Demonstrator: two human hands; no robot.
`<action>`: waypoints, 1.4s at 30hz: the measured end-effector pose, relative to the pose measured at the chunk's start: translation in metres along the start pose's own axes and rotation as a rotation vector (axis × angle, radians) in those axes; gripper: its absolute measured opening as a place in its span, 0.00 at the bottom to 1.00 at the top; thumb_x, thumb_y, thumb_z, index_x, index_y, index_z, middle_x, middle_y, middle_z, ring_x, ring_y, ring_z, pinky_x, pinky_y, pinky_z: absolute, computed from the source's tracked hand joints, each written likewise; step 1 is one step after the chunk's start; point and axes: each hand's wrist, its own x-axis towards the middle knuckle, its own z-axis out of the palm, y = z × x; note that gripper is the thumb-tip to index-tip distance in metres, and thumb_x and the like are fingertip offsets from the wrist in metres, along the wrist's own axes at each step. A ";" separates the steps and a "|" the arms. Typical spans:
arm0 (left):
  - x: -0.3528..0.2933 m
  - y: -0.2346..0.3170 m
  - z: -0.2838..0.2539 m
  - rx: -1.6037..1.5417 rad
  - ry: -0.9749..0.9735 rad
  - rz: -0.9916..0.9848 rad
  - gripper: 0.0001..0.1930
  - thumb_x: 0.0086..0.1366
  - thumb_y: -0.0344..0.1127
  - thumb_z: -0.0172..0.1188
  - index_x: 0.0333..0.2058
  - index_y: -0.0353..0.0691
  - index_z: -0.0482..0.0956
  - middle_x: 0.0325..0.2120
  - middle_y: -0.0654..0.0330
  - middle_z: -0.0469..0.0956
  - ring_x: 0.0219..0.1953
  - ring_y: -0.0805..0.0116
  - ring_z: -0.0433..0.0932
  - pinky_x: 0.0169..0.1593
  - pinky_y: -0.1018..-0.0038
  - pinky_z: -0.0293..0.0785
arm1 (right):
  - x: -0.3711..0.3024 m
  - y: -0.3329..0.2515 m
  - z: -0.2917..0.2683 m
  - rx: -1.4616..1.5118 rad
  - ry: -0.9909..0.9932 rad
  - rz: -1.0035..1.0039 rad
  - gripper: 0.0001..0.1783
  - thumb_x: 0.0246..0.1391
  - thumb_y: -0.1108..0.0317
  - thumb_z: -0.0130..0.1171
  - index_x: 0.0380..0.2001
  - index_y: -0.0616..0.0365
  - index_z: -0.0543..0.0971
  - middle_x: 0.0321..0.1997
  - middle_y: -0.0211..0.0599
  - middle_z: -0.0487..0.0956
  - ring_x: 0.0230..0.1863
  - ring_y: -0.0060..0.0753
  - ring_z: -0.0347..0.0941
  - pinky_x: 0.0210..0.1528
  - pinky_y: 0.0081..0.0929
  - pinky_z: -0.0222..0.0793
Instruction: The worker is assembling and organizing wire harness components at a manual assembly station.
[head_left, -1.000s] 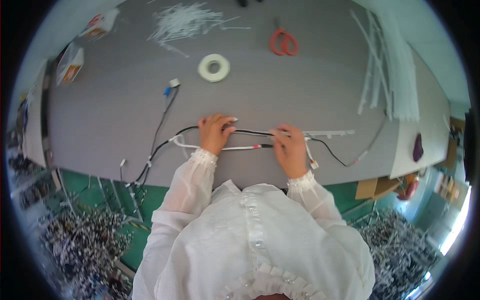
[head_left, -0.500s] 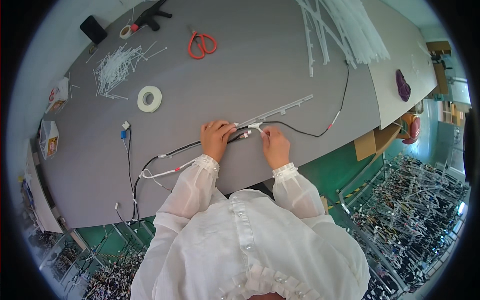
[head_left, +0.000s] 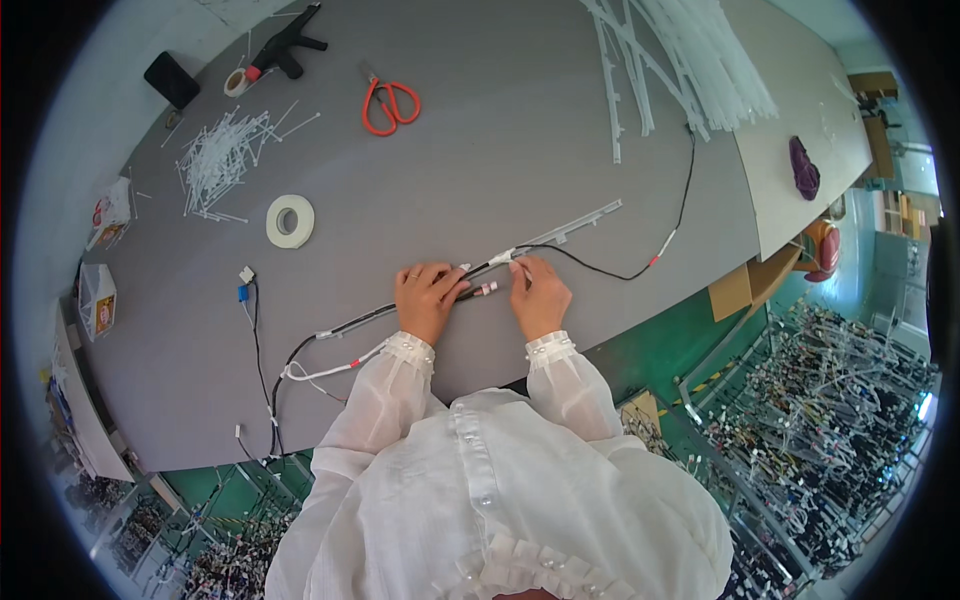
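A black wire harness [head_left: 365, 318] lies across the grey table in front of me. My left hand [head_left: 424, 302] grips it from above with bent fingers, beside a clear plastic strip with small tabs [head_left: 575, 230]. A band of white tape [head_left: 502, 257] wraps the harness and strip just right of that hand. My right hand [head_left: 540, 298] pinches at this wrap, its fingertips closed on the tape's end, which they mostly cover. Between the hands a short branch ends in a pale connector [head_left: 486, 289]. A white branch [head_left: 335, 369] passes under my left forearm.
Left of the harness lies a white tape roll [head_left: 290, 221], with a pile of cable ties [head_left: 228, 160] beyond it. Red-handled scissors [head_left: 390, 106] and a black gun-shaped tool [head_left: 285, 45] lie farther back. Long clear strips [head_left: 700, 70] spread at the far right.
The loose tape end has shortened, and my right hand has moved slightly left, close against the wrap. My left hand stays on the harness. The whole view has shifted slightly.
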 end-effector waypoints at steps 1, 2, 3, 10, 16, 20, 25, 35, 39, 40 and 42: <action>0.000 0.000 0.000 -0.007 0.000 -0.018 0.11 0.49 0.38 0.71 0.33 0.49 0.85 0.32 0.70 0.77 0.36 0.67 0.75 0.44 0.67 0.64 | 0.000 0.001 0.000 -0.011 0.003 0.002 0.04 0.55 0.64 0.61 0.32 0.51 0.79 0.32 0.32 0.80 0.27 0.42 0.77 0.27 0.38 0.70; 0.001 -0.001 0.000 -0.015 0.000 -0.037 0.11 0.49 0.38 0.71 0.34 0.49 0.85 0.32 0.70 0.77 0.36 0.67 0.75 0.43 0.67 0.64 | -0.002 0.001 0.002 -0.010 0.005 0.011 0.05 0.55 0.64 0.61 0.31 0.51 0.79 0.31 0.32 0.80 0.26 0.43 0.77 0.27 0.38 0.70; 0.001 -0.001 0.001 -0.027 0.000 -0.037 0.11 0.49 0.38 0.71 0.34 0.49 0.85 0.32 0.70 0.77 0.36 0.67 0.75 0.43 0.67 0.64 | -0.003 0.002 0.002 -0.009 0.007 0.019 0.05 0.55 0.64 0.61 0.31 0.50 0.79 0.30 0.32 0.80 0.25 0.43 0.77 0.26 0.38 0.70; 0.002 -0.007 -0.001 -0.064 -0.003 0.014 0.11 0.50 0.37 0.71 0.34 0.49 0.84 0.32 0.70 0.77 0.35 0.67 0.76 0.43 0.67 0.64 | 0.008 -0.003 0.000 -0.243 -0.035 0.129 0.08 0.54 0.59 0.62 0.29 0.51 0.79 0.25 0.34 0.80 0.26 0.46 0.78 0.28 0.41 0.70; 0.003 -0.015 -0.001 -0.105 -0.034 0.079 0.10 0.52 0.35 0.69 0.35 0.47 0.83 0.33 0.68 0.78 0.35 0.68 0.76 0.44 0.67 0.65 | 0.036 -0.012 -0.001 -0.193 -0.338 0.502 0.14 0.48 0.53 0.63 0.30 0.52 0.82 0.30 0.39 0.83 0.34 0.49 0.79 0.37 0.44 0.74; 0.004 -0.013 -0.004 -0.104 -0.070 0.065 0.10 0.54 0.34 0.68 0.37 0.46 0.83 0.34 0.67 0.78 0.38 0.67 0.76 0.46 0.65 0.65 | 0.043 0.011 0.013 -0.304 -0.397 0.458 0.15 0.47 0.52 0.64 0.25 0.53 0.83 0.25 0.40 0.82 0.32 0.46 0.80 0.36 0.40 0.74; 0.019 0.029 0.018 -0.064 -0.013 -0.050 0.09 0.57 0.33 0.65 0.39 0.46 0.83 0.35 0.67 0.78 0.43 0.68 0.75 0.49 0.63 0.62 | 0.048 0.006 0.002 -0.177 -0.598 0.596 0.20 0.49 0.46 0.62 0.31 0.51 0.84 0.38 0.39 0.84 0.42 0.47 0.79 0.43 0.42 0.74; 0.046 0.048 0.043 -0.121 -0.038 -0.436 0.04 0.54 0.38 0.66 0.30 0.52 0.87 0.31 0.69 0.78 0.41 0.67 0.74 0.49 0.66 0.58 | 0.049 0.040 -0.050 -0.226 0.057 -0.147 0.09 0.42 0.68 0.68 0.30 0.51 0.81 0.35 0.33 0.77 0.39 0.41 0.74 0.41 0.41 0.70; 0.050 0.051 0.046 -0.119 -0.123 -0.594 0.05 0.52 0.38 0.67 0.29 0.52 0.86 0.31 0.69 0.78 0.42 0.68 0.74 0.50 0.64 0.56 | 0.084 0.092 -0.064 0.085 -0.411 -0.156 0.07 0.47 0.67 0.66 0.32 0.51 0.81 0.32 0.34 0.79 0.34 0.40 0.76 0.36 0.35 0.70; 0.048 0.049 0.050 -0.122 -0.086 -0.546 0.05 0.51 0.38 0.68 0.29 0.52 0.86 0.31 0.70 0.78 0.42 0.68 0.73 0.50 0.63 0.56 | 0.097 0.094 -0.074 0.256 -0.574 -0.080 0.06 0.49 0.67 0.65 0.33 0.52 0.81 0.31 0.34 0.80 0.32 0.39 0.76 0.35 0.32 0.70; 0.045 0.051 0.051 -0.119 -0.023 -0.486 0.05 0.50 0.36 0.69 0.28 0.50 0.86 0.31 0.70 0.77 0.43 0.67 0.72 0.53 0.61 0.53 | 0.134 0.106 -0.090 0.196 -0.625 -0.160 0.07 0.50 0.67 0.65 0.33 0.54 0.81 0.29 0.33 0.80 0.30 0.36 0.76 0.34 0.29 0.70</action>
